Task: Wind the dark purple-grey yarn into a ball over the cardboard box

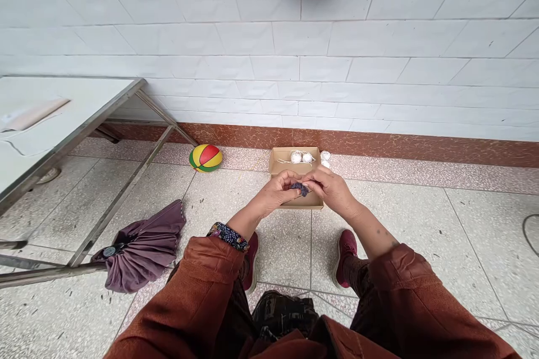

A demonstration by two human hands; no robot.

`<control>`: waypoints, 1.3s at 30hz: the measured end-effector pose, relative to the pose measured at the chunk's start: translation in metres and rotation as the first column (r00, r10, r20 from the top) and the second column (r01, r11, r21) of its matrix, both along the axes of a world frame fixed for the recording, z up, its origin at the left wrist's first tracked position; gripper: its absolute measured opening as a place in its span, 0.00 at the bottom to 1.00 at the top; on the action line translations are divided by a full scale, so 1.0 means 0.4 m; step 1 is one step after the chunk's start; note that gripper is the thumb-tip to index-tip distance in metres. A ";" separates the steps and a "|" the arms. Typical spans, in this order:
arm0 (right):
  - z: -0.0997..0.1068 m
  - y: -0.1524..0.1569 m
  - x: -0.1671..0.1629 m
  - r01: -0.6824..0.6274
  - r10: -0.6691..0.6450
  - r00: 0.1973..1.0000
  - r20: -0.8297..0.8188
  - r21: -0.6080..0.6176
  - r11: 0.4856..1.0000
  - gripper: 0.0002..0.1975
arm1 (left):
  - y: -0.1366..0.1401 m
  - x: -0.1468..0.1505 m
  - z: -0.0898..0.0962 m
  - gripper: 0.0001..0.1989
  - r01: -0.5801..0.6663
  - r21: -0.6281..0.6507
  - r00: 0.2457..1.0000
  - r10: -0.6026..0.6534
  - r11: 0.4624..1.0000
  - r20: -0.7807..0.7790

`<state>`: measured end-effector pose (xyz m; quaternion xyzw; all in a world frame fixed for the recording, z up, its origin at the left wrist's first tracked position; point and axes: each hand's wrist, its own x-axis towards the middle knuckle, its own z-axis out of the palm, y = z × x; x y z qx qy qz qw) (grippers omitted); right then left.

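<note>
Both hands are raised in front of me, over an open cardboard box (275, 164) on the floor. My left hand (275, 192) is closed on a small dark blue-grey piece that looks like bunched yarn or knitting (301, 188). My right hand (332, 189) meets it from the other side, thumb and fingertips pinched at the edge of the same piece. Whether a thin tool is between the fingers is too small to make out. Behind the hands, white yarn balls (296, 157) with loose strands lie in the box's far part.
More white balls (325, 156) sit right of the box, near the tiled wall (252, 39). A colourful ball (206, 158) lies further left. A folded purple umbrella (145, 247) rests by the metal-framed table (105, 90). My shoes (346, 249) flank the floor below. A dark cable (528, 233) lies far right.
</note>
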<state>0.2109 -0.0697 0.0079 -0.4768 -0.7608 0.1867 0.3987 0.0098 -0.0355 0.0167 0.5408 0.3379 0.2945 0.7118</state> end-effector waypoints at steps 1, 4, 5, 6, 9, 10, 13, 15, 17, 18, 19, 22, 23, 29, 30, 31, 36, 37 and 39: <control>-0.002 0.001 -0.002 0.006 -0.006 1.000 -0.017 0.009 1.000 0.07 | -0.001 -0.001 0.000 0.14 0.005 -0.005 1.000 -0.005 1.000 0.000; -0.012 0.009 -0.009 0.016 -0.014 0.997 -0.078 0.027 1.000 0.08 | -0.002 -0.003 -0.001 0.13 0.044 -0.038 0.999 -0.044 0.998 -0.004; -0.019 0.012 -0.013 0.027 -0.025 0.994 -0.104 0.024 0.999 0.08 | -0.002 -0.004 -0.001 0.14 0.060 -0.059 0.998 -0.060 0.996 0.002; -0.027 0.015 -0.016 0.048 -0.045 0.990 -0.133 0.014 0.999 0.08 | -0.002 -0.003 -0.001 0.15 0.066 -0.085 0.998 -0.064 0.994 0.018; -0.059 0.019 -0.023 0.130 -0.138 0.971 -0.195 -0.056 0.990 0.09 | 0.005 0.008 0.001 0.17 -0.016 -0.166 0.993 0.035 0.986 0.114; -0.071 0.019 -0.026 0.151 -0.164 0.968 -0.191 -0.082 0.985 0.09 | 0.010 0.014 0.000 0.17 -0.069 -0.189 0.984 0.098 0.980 0.149; -0.099 0.014 -0.033 0.170 -0.183 0.977 -0.107 -0.119 0.978 0.08 | 0.041 0.038 -0.012 0.18 -0.206 -0.228 0.943 0.255 0.952 0.213; -0.107 0.008 -0.038 0.156 -0.161 0.986 -0.044 -0.110 0.982 0.07 | 0.070 0.052 -0.031 0.18 -0.246 -0.239 0.936 0.295 0.939 0.193; -0.107 0.001 -0.042 0.127 -0.127 0.992 0.008 -0.108 0.986 0.07 | 0.094 0.064 -0.057 0.19 -0.269 -0.231 0.943 0.304 0.935 0.134; -0.106 -0.003 -0.043 0.107 -0.103 0.994 0.038 -0.110 0.988 0.07 | 0.101 0.070 -0.072 0.19 -0.271 -0.219 0.949 0.298 0.937 0.102; -0.103 -0.007 -0.041 0.080 -0.073 0.995 0.067 -0.112 0.990 0.07 | 0.101 0.077 -0.087 0.19 -0.262 -0.202 0.957 0.281 0.944 0.069; -0.093 -0.017 -0.026 -0.002 0.011 0.996 0.092 -0.099 0.995 0.06 | 0.064 0.096 -0.128 0.21 -0.257 -0.179 0.966 0.254 0.950 -0.043; -0.089 -0.019 -0.016 -0.005 0.012 0.997 0.072 -0.091 0.996 0.05 | 0.038 0.101 -0.137 0.21 -0.255 -0.182 0.967 0.251 0.950 -0.042; -0.077 -0.048 0.033 0.105 -0.115 0.985 -0.132 -0.083 0.991 0.07 | -0.143 0.091 -0.110 0.20 -0.134 -0.336 0.975 0.184 0.933 0.122; -0.075 -0.060 0.029 0.106 -0.119 0.979 -0.168 -0.088 0.990 0.07 | -0.163 0.083 -0.096 0.19 -0.144 -0.359 0.963 0.214 0.922 0.166; -0.074 -0.074 0.018 0.105 -0.122 0.972 -0.202 -0.096 0.990 0.08 | -0.179 0.074 -0.080 0.18 -0.166 -0.378 0.945 0.256 0.911 0.203; -0.063 -0.182 -0.091 0.125 -0.146 0.955 -0.258 -0.098 0.987 0.12 | -0.214 0.018 -0.017 0.18 -0.317 -0.411 0.845 0.451 0.855 0.287; -0.058 -0.205 -0.114 0.124 -0.142 0.961 -0.239 -0.090 0.988 0.12 | -0.220 0.008 -0.009 0.18 -0.342 -0.400 0.839 0.468 0.850 0.277; -0.042 -0.248 -0.149 0.122 -0.133 0.975 -0.176 -0.068 0.990 0.11 | -0.235 -0.008 0.000 0.18 -0.388 -0.359 0.841 0.486 0.849 0.238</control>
